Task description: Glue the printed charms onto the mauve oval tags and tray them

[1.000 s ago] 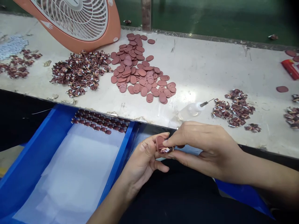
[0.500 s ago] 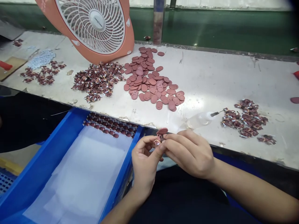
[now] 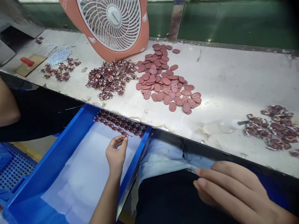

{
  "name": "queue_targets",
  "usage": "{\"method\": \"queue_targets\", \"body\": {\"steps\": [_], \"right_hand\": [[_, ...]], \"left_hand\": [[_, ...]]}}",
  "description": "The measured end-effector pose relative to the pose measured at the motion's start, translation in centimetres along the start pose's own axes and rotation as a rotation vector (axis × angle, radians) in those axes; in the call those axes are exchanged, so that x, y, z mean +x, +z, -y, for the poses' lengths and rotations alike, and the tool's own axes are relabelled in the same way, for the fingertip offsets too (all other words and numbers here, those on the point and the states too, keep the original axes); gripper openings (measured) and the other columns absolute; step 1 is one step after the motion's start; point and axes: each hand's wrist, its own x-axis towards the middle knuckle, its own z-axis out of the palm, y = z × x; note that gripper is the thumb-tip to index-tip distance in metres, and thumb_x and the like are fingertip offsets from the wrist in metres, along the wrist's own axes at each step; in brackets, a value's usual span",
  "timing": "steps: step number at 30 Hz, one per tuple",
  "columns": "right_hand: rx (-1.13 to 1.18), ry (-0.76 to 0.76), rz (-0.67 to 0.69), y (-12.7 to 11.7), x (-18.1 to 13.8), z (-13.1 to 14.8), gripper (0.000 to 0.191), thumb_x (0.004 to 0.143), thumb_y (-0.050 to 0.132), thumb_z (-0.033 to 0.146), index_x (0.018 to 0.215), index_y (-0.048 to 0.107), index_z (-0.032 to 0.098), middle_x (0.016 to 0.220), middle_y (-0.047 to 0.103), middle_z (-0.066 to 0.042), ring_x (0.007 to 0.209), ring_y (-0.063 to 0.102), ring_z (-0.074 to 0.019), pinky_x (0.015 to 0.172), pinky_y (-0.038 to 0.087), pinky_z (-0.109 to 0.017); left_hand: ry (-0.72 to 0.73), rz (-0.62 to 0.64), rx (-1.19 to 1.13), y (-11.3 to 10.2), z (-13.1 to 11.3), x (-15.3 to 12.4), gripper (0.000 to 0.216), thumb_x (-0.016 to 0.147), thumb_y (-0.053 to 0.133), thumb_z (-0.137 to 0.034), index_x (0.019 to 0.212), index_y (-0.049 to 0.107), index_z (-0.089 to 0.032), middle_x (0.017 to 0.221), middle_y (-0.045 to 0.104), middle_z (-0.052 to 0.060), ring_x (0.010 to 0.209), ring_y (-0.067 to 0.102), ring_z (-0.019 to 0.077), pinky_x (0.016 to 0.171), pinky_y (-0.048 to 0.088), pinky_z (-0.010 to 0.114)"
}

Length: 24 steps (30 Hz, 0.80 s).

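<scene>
My left hand (image 3: 116,154) reaches into the blue tray (image 3: 70,137), fingers pinched on a small dark red assembled piece (image 3: 126,134) at the near end of the rows of finished pieces (image 3: 120,123) lined along the tray's far wall. My right hand (image 3: 231,186) lies low at the right above my lap, fingers stretched out together and holding nothing. On the bench sit a pile of reddish oval discs (image 3: 165,81) and a heap of small dark patterned parts (image 3: 111,77).
An orange table fan (image 3: 112,25) stands at the back. A clear squeeze bottle (image 3: 219,126) with a needle tip lies near the bench's front edge, beside another heap of parts (image 3: 273,127). Another person's arm (image 3: 8,105) shows at the left. White paper (image 3: 77,174) lines the tray.
Both hands were together at my lap pressing a disc and a part. Now my left hand has carried the piece left into the tray, and my right hand has dropped away, empty.
</scene>
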Motion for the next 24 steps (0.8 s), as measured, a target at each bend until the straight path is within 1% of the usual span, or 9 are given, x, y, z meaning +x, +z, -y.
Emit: {"method": "queue_targets", "body": {"steps": [2,5,7,10,12,16,20,24], "right_hand": [[0.000,-0.046,-0.026,0.3,-0.5,-0.9,0.012,0.084,0.070,0.001,0.087,0.069,0.013,0.077,0.075,-0.006,0.067,0.068,-0.0149,0.060,0.056,-0.028],[-0.037,0.009,-0.029,0.9,-1.1,-1.7,0.009,0.084,0.071,0.003,0.089,0.069,0.011,0.077,0.074,-0.006,0.066,0.067,-0.0149,0.060,0.057,-0.027],[-0.061,0.037,-0.040,1.1,-1.3,-1.8,0.010,0.084,0.071,0.004,0.091,0.069,0.011,0.076,0.074,-0.005,0.065,0.068,-0.0147,0.060,0.057,-0.027],[-0.081,0.070,-0.044,1.0,-1.5,-1.7,0.010,0.087,0.069,0.005,0.091,0.068,0.014,0.075,0.074,-0.003,0.063,0.068,-0.0138,0.059,0.059,-0.026],[-0.086,0.078,-0.044,0.8,-1.6,-1.7,0.010,0.087,0.068,0.005,0.091,0.067,0.014,0.074,0.074,-0.004,0.062,0.068,-0.0138,0.059,0.059,-0.025],[-0.083,0.087,-0.049,0.6,-1.6,-1.8,0.009,0.087,0.068,0.005,0.091,0.068,0.014,0.073,0.074,-0.004,0.062,0.068,-0.0138,0.059,0.059,-0.025],[-0.064,0.101,-0.057,0.9,-1.7,-1.9,0.012,0.085,0.069,0.003,0.090,0.067,0.013,0.073,0.073,-0.004,0.063,0.068,-0.0142,0.061,0.058,-0.025],[-0.036,0.112,-0.060,1.3,-1.5,-1.9,0.014,0.085,0.068,0.001,0.091,0.067,0.013,0.072,0.073,-0.003,0.063,0.068,-0.0144,0.059,0.058,-0.025]], "left_hand": [[0.004,0.025,0.161,-0.1,2.3,2.7,0.023,0.075,0.070,-0.039,0.088,0.070,-0.021,0.092,0.076,0.007,0.094,0.071,0.0266,0.083,0.055,0.036],[-0.013,0.068,0.381,0.4,4.3,5.0,0.019,0.075,0.072,-0.037,0.090,0.075,-0.024,0.084,0.077,0.005,0.094,0.071,0.0308,0.089,0.052,0.044],[-0.022,0.094,0.489,0.8,4.7,5.7,0.023,0.079,0.072,-0.039,0.096,0.075,-0.024,0.087,0.077,0.006,0.097,0.071,0.0319,0.091,0.051,0.049],[-0.020,0.137,0.585,1.2,4.8,6.1,0.030,0.086,0.069,-0.042,0.107,0.073,-0.021,0.100,0.076,0.007,0.100,0.069,0.0278,0.094,0.050,0.051],[-0.019,0.160,0.617,1.3,4.8,6.3,0.031,0.089,0.067,-0.043,0.109,0.071,-0.019,0.105,0.075,0.007,0.102,0.068,0.0255,0.095,0.050,0.050],[-0.047,0.166,0.626,1.1,5.3,6.5,0.032,0.092,0.064,-0.044,0.111,0.069,-0.018,0.104,0.073,0.007,0.099,0.068,0.0242,0.094,0.052,0.049],[-0.072,0.155,0.556,0.5,6.3,6.6,0.033,0.095,0.062,-0.044,0.113,0.067,-0.017,0.108,0.072,0.008,0.097,0.069,0.0226,0.089,0.056,0.046],[-0.066,0.167,0.466,0.4,7.4,7.2,0.032,0.095,0.062,-0.040,0.117,0.065,-0.016,0.116,0.069,0.009,0.099,0.068,0.0228,0.087,0.057,0.045]]}}
